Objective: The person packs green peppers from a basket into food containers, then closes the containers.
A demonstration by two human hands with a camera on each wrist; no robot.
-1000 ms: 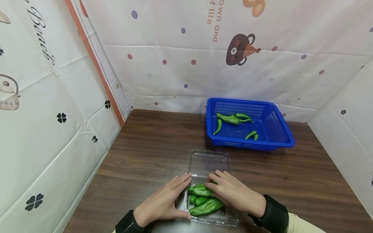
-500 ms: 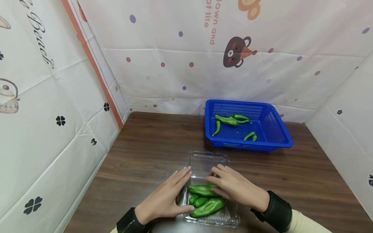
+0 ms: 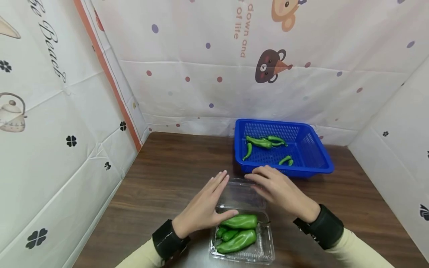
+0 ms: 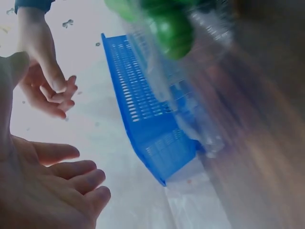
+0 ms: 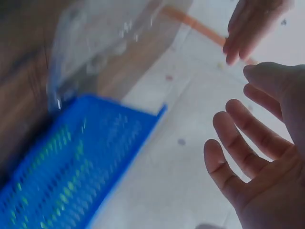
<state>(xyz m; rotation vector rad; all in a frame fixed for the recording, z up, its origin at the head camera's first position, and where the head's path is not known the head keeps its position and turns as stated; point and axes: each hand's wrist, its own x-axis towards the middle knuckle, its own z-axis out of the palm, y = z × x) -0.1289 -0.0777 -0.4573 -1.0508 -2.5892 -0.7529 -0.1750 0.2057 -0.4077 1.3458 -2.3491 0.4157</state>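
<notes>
1. Head view shows your box (image 3: pixel 242 238) near you on the table (image 3: pixel 167 178), with big green peppers (image 3: pixel 238 230) already inside.
2. Its clear lid (image 3: pixel 242 193) is not down yet.
3. Your left hand (image 3: pixel 204 208) and right hand (image 3: pixel 279 190) are both flat and open at the lid, maybe just touching it.
4. Small peppers (image 3: pixel 264 143) lie in the blue basket (image 3: pixel 321 163), so I think packing is nearly done.

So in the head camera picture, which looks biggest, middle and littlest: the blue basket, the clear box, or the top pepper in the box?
1. blue basket, though it sits farther away
2. clear box, open lid included
3. top pepper, clearly smallest
</notes>
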